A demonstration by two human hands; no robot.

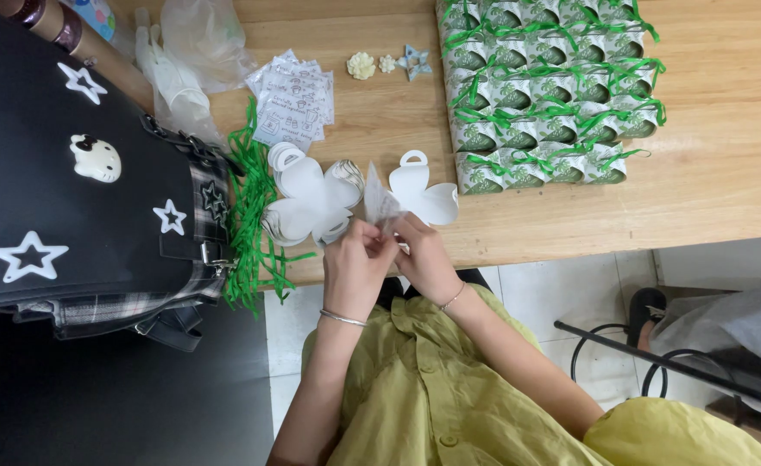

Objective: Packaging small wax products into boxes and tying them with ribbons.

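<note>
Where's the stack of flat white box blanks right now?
In the head view, the stack of white box blanks lies on the wooden table near its front edge, between the green ribbons and the single blank.

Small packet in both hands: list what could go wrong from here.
1. The small packet is pinched between the left hand and right hand right at the table edge; if dropped, it may fall to the floor.
2. The green ribbons hang over that edge and could snag or slide off.
</note>
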